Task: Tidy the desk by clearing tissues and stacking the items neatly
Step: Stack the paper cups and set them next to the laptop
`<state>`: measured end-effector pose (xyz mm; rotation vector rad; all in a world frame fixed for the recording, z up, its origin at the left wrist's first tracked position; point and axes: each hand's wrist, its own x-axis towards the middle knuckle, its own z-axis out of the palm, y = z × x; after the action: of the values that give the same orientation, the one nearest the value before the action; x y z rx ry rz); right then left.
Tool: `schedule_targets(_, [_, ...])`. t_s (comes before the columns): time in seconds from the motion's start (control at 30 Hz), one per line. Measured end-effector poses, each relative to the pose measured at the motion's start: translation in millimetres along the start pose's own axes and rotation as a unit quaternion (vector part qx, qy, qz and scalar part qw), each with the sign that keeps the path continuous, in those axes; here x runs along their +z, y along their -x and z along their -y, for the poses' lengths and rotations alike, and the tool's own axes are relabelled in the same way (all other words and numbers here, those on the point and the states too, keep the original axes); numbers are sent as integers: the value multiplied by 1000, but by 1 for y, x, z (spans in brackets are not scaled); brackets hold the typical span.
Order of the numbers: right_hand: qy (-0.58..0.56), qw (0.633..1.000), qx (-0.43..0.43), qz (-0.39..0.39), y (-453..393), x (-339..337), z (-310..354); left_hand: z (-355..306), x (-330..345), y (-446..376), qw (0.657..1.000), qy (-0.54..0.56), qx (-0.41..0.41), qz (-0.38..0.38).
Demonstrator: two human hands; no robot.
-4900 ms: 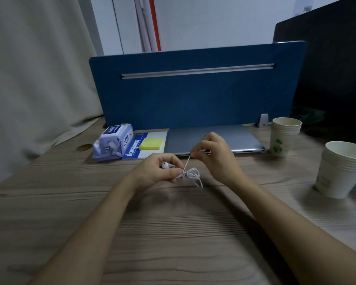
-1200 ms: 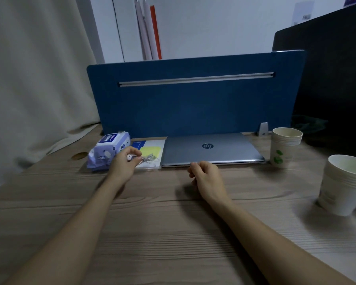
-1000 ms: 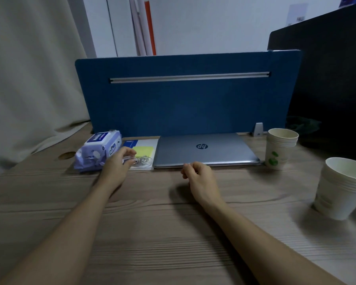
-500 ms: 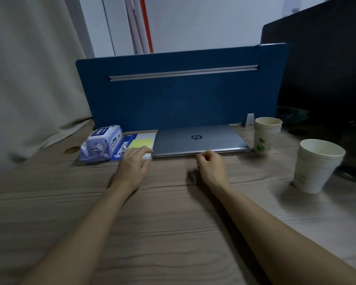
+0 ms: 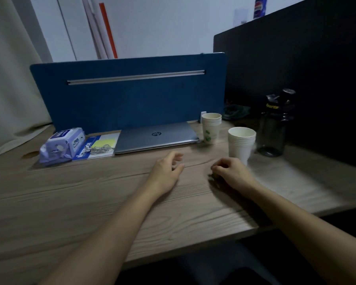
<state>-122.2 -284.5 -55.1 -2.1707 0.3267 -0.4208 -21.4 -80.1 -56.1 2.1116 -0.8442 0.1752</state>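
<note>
A purple tissue pack [image 5: 61, 144] lies at the back left of the wooden desk [image 5: 70, 202]. Beside it a blue and white notebook [image 5: 90, 150] carries a yellow sticky pad [image 5: 103, 143] and the coiled white earphones [image 5: 100, 149]. A closed grey laptop [image 5: 154, 136] lies right of the notebook. Two stacks of paper cups stand further right, one with green print [image 5: 211, 128] and a plain white one [image 5: 241, 144]. My left hand [image 5: 169, 171] hovers empty over the desk with its fingers loosely apart. My right hand [image 5: 230, 172] rests curled and empty just left of the white cups.
A blue divider panel [image 5: 127, 93] closes the back of the desk. A dark water bottle [image 5: 274, 124] stands right of the white cups, before a black partition [image 5: 296, 79]. A curtain [image 5: 12, 79] hangs at the left. The desk's front edge runs below my forearms.
My left hand has let go of the earphones on the notebook and moved right to the desk's middle. My right hand has shifted right toward the white cups. The view has turned right, revealing the bottle.
</note>
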Motion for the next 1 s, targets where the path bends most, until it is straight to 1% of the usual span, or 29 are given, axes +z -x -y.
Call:
schedule_targets(0.1, [-86, 994, 61, 6, 12, -34, -21, -20, 27, -12, 999, 32, 0, 31])
schedule_targets(0.17, [-148, 986, 71, -42, 13, -53, -33, -31, 41, -22, 998, 44, 5, 43])
schedule_targets(0.2, [-155, 983, 66, -78, 12, -62, -39, -36, 46, -27, 998, 49, 6, 50])
schedule_targets(0.23, [-136, 983, 61, -110, 9, -69, -44, -42, 52, -31, 997, 53, 5, 56])
schedule_targets(0.3, [-94, 984, 55, -139, 4, -82, -49, -52, 61, -40, 996, 65, 4, 67])
schedule_targets(0.37, [-99, 986, 36, -126, -3, -91, -51, -62, 68, -50, 994, 83, 3, 75])
schedule_targets(0.43, [-119, 988, 7, -97, -11, -96, -48, -70, 75, -59, 993, 89, 10, 80])
schedule_targets(0.5, [-130, 989, -20, -62, -19, -98, -41, -77, 79, -65, 993, 91, 19, 78])
schedule_targets(0.57, [-136, 989, -38, -50, -28, -98, -33, -81, 81, -73, 992, 107, 21, 69])
schedule_targets(0.63, [-136, 987, -54, -58, -40, -99, -24, -84, 77, -82, 990, 127, 20, 57])
schedule_targets(0.77, [-139, 984, -91, -69, -73, -106, 3, -91, 50, -115, 990, 133, 34, 25])
schedule_targets(0.87, [-146, 980, -115, -74, -108, -113, 30, -100, 24, -147, 991, 126, 41, -2])
schedule_targets(1.0, [-121, 977, -149, -89, -155, -120, 58, -102, -1, -189, 993, 104, 48, -21])
